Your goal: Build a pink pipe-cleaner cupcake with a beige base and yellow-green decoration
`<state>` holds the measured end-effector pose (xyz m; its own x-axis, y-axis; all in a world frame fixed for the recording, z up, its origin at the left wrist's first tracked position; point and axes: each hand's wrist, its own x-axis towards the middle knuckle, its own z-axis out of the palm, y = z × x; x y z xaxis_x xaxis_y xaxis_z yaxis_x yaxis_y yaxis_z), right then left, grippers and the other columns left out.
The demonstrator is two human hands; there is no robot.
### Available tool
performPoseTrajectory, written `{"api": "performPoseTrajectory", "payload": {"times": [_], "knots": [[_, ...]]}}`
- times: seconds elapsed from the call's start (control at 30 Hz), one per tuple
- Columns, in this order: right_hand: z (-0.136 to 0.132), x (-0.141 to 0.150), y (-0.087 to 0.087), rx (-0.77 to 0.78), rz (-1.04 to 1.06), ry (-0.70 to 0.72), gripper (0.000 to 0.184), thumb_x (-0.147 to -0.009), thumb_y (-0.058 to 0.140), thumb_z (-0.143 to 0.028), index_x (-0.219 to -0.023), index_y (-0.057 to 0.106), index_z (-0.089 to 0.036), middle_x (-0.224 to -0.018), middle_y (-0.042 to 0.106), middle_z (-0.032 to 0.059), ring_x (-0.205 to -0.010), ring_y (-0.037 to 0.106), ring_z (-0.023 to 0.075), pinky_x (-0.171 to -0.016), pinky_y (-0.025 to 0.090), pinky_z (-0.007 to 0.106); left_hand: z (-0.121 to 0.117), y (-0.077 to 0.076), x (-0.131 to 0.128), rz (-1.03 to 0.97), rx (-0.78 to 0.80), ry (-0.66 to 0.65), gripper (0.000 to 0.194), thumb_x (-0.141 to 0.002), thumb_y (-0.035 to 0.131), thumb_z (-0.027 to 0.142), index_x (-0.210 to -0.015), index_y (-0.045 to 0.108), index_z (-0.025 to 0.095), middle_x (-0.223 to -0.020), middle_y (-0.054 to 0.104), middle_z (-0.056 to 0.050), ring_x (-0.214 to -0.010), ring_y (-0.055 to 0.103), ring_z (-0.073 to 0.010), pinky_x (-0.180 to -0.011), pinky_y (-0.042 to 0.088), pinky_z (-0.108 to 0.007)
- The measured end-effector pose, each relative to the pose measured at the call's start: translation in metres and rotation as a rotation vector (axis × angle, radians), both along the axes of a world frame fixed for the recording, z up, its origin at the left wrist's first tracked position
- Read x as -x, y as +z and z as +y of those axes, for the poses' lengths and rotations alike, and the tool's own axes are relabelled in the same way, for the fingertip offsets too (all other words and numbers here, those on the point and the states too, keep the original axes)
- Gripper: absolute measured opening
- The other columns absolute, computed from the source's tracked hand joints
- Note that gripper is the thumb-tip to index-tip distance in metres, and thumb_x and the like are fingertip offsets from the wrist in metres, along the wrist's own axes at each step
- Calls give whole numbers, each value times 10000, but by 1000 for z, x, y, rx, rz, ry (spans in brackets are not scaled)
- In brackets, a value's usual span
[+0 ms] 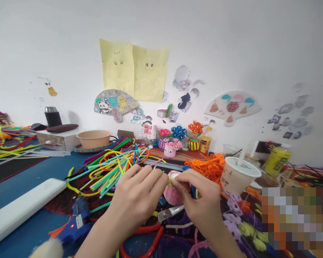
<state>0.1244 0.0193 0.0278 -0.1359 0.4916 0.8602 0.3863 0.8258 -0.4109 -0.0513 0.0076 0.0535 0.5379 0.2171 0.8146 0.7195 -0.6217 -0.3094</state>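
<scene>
My left hand [141, 190] is closed, its fingers curled and seen from the back. Thumb and forefinger of my right hand [201, 197] pinch a small yellow pipe cleaner piece [173, 175] at the left hand's fingertips. A thin pink pipe cleaner [159, 162] sticks up beside the left knuckles. Behind and below the fingers stands a pink ribbed pot [173, 195], partly hidden by both hands. Just under it lie scissors [167, 214] with red handles. The left hand's grip is mostly hidden.
Loose pipe cleaners [107, 172] heap at left. A blue glue gun [76, 222] with a red light lies near a long white box [24, 211]. Orange pipe cleaner pieces [207, 166] and a lidded cup [239, 173] stand right. Finished flower pots [170, 150] line the back.
</scene>
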Motion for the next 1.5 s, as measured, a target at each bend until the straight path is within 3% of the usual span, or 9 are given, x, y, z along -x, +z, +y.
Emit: {"api": "performPoseTrajectory", "payload": {"times": [0.23,0.47,0.7,0.9,1.07,1.23,1.5], "knots": [[-3,0,-1,211,173,73,173,-898,650,-228,-737,691,-179,-671,689,24,-609,616,146,-593,478,250,2,1,1,-392,493,-157,107,-910,620,121,-839,678,176,-783,715,11,-710,649,-122,-654,465,-216],[-3,1,0,315,240,159,188,-893,653,-257,-728,707,-185,-674,680,26,-630,618,154,-599,485,252,-1,9,-3,-515,639,-240,78,-868,681,126,-837,698,195,-765,720,42,-651,616,-86,-620,455,-168],[-5,4,-2,309,299,157,174,-872,674,-261,-721,719,-188,-694,713,59,-673,669,198,-587,525,275,-3,7,-7,-545,615,-269,124,-848,674,101,-765,692,191,-693,705,46,-607,606,-88,-584,448,-170],[-7,10,-5,339,411,170,148,-864,687,-261,-732,722,-203,-681,706,47,-609,654,179,-472,503,237,-3,5,-8,-594,612,-283,146,-850,678,131,-716,706,183,-646,718,27,-556,610,-103,-540,456,-189],[-7,13,-6,377,484,167,146,-854,705,-269,-724,727,-205,-623,679,10,-498,592,127,-420,476,203,-2,-1,-13,-536,416,-273,118,-859,666,108,-776,727,166,-704,746,-18,-626,674,-139,-601,517,-220],[-5,13,-8,476,525,201,138,-830,735,-305,-736,742,-204,-590,691,12,-502,625,146,-423,500,212,-4,-4,-16,-500,286,-232,126,-862,638,78,-848,729,164,-719,763,-10,-610,692,-136,-585,507,-217],[-5,11,-5,539,484,247,169,-829,723,-333,-730,726,-195,-602,672,13,-497,586,140,-418,476,215,-3,1,-9,-489,344,-215,77,-855,677,97,-852,711,166,-749,756,1,-658,699,-126,-628,512,-209]]}}
